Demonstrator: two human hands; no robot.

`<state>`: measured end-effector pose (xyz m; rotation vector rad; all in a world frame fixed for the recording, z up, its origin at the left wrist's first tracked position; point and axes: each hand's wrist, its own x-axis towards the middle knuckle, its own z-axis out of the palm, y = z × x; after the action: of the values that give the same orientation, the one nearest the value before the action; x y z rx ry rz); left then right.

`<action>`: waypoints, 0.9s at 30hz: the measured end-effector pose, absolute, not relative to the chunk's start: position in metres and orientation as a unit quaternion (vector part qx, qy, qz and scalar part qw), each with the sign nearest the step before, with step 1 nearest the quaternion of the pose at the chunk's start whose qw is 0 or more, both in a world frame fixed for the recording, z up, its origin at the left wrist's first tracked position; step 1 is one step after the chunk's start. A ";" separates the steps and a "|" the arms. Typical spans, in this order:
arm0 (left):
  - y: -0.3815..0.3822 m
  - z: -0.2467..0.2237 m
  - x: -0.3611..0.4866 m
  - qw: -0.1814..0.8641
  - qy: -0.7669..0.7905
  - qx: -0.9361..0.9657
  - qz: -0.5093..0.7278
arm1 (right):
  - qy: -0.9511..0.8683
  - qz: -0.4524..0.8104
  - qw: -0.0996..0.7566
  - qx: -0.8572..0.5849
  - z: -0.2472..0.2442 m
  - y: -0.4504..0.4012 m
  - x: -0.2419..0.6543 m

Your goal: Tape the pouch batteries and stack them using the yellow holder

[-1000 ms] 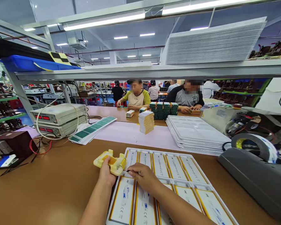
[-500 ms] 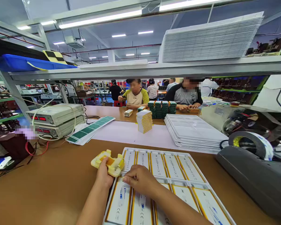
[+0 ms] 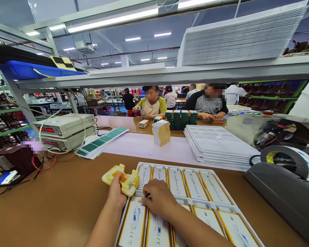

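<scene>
My left hand (image 3: 117,192) is closed around a pale yellow plastic fixture (image 3: 130,183), held tilted over the tray's left edge. An orange-brown patch shows on the fixture's upper face. My right hand (image 3: 158,197) hovers over the left part of the white tray (image 3: 208,203), thumb and fingers pinched together. A small dark bit shows at the fingertips; what it is I cannot make out. Flat white pouch batteries (image 3: 132,223) with yellow edges lie in two rows in the tray. Blue markings show on several front ones, and my right hand and forearm cover part of them.
Beyond the tray stand a stack of batteries (image 3: 161,133) and stacked white trays (image 3: 221,142). Green-and-white sheets (image 3: 101,142) and metering boxes (image 3: 64,127) lie left. A tape roll (image 3: 289,161) and grey machine cover (image 3: 280,195) are right. Two people sit opposite; a shelf (image 3: 154,78) crosses above.
The view has shifted slightly, moving most things a little to the right in the picture. A dark bit now shows at my right fingertips. My left hand keeps its hold on the fixture.
</scene>
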<state>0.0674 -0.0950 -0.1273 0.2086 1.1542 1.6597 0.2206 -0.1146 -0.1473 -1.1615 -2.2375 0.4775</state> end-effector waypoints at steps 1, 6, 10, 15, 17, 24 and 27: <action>-0.095 -0.127 0.068 0.523 0.483 0.088 0.697 | -0.839 0.178 0.281 -0.430 -0.148 -0.115 0.221; -0.097 -0.126 0.073 0.507 0.488 0.087 0.705 | -0.837 0.183 0.281 -0.433 -0.147 -0.116 0.223; -0.097 -0.127 0.072 0.507 0.492 0.090 0.702 | -0.839 0.185 0.277 -0.431 -0.146 -0.116 0.223; -0.097 -0.127 0.073 0.510 0.492 0.096 0.699 | -0.846 0.188 0.260 -0.425 -0.142 -0.121 0.221; -0.097 -0.127 0.074 0.517 0.494 0.100 0.692 | -0.845 0.192 0.256 -0.428 -0.139 -0.123 0.222; -0.097 -0.129 0.071 0.510 0.496 0.108 0.695 | -0.831 0.192 0.290 -0.435 -0.136 -0.123 0.221; -0.095 -0.129 0.071 0.514 0.493 0.115 0.692 | -0.833 0.185 0.300 -0.427 -0.136 -0.125 0.219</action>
<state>0.0708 -0.0954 -0.1294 0.2758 1.1840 1.6641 0.2188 -0.1247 -0.1360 -1.1329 -2.2099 0.4912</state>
